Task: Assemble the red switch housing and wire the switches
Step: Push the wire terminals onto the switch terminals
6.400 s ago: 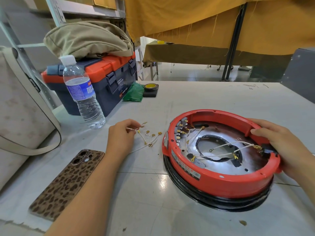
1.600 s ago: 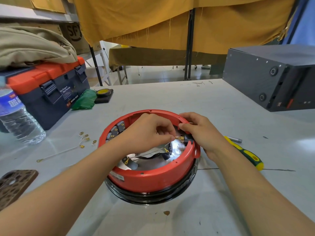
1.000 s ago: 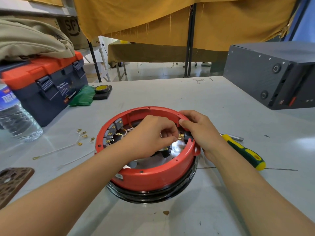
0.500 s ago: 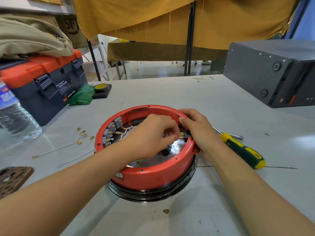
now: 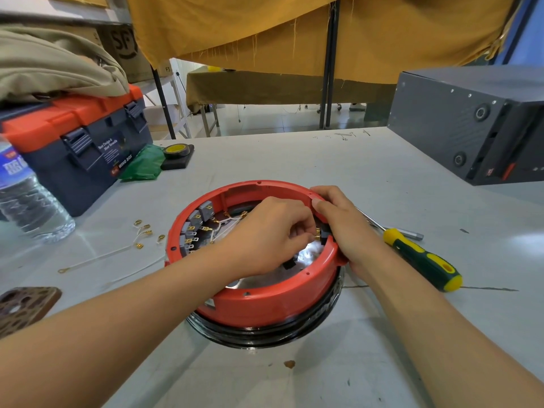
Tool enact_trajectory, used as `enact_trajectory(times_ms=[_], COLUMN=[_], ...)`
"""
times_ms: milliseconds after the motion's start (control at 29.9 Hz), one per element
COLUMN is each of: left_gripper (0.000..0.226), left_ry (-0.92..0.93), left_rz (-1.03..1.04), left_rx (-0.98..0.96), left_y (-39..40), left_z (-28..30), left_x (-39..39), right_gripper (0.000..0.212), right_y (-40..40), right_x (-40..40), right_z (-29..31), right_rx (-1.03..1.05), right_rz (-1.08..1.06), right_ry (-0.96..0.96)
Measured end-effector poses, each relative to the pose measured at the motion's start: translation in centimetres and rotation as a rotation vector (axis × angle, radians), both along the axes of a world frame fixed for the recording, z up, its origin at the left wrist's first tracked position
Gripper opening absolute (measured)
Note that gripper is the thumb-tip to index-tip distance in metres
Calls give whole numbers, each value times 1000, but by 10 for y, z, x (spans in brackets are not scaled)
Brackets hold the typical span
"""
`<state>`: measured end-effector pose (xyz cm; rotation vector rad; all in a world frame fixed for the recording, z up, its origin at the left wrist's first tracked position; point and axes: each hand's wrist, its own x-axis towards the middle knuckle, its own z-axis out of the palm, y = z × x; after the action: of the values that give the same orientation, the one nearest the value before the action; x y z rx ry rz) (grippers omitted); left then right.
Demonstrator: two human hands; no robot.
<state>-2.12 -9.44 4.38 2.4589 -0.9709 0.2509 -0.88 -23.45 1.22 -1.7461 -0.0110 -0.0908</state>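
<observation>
The round red switch housing (image 5: 265, 298) sits on a black ring at the table's middle. Grey switches (image 5: 203, 213) with brass tabs line its inner left wall, with white wires running from them. My left hand (image 5: 270, 234) reaches inside and pinches a brass wire terminal (image 5: 318, 234) against a black switch (image 5: 325, 231) at the right inner wall. My right hand (image 5: 344, 228) grips the housing's right rim, thumb over the top edge, fingers outside. Most of the black switch is hidden by both hands.
Loose white wires with brass terminals (image 5: 141, 234) lie left of the housing. A green-and-yellow screwdriver (image 5: 421, 257) lies to the right. A water bottle (image 5: 26, 201), toolbox (image 5: 76, 142), tape roll (image 5: 176, 151), phone (image 5: 20, 307) and grey metal box (image 5: 471, 122) stand around.
Since 6.4 s ago my left hand left the loose wires and went into the housing. Over the last second both hands stay at the right inner wall with only small finger motion.
</observation>
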Motion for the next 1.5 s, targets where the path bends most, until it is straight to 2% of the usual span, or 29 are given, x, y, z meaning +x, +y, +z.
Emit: enact_trajectory(times_ms=[234, 535, 702, 802, 869, 1003, 1271, 1371, 1505], left_gripper=[3, 3, 12, 22, 30, 37, 28, 30, 35], left_ry=[-2, 204, 100, 40, 72, 176, 209, 268, 348], left_rz=[-6, 130, 347, 517, 618, 733, 677, 607, 415], left_rx=[-20, -248, -267, -195, -176, -266, -333, -326, -242], left_y=[2, 21, 55, 78, 90, 104, 110, 114, 116], left_z=[1, 12, 12, 6, 1, -5, -8, -5, 2], left_x=[0, 4, -1, -8, -13, -23, -24, -18, -8], right_gripper=[25, 36, 45, 49, 50, 49, 36, 27, 27], right_y=[-4, -7, -8, -9, -10, -8, -7, -11, -13], right_x=[4, 3, 4, 3, 3, 0, -1, 0, 2], right_z=[0, 3, 2, 3, 3, 7, 15, 21, 29], right_rx=[-19, -76, -104, -149, -194, -256, -214, -214, -216], right_rz=[4, -11, 22, 32, 28, -2, -37, 5, 107], right_ry=[-5, -13, -37, -62, -77, -75, -15, -26, -28])
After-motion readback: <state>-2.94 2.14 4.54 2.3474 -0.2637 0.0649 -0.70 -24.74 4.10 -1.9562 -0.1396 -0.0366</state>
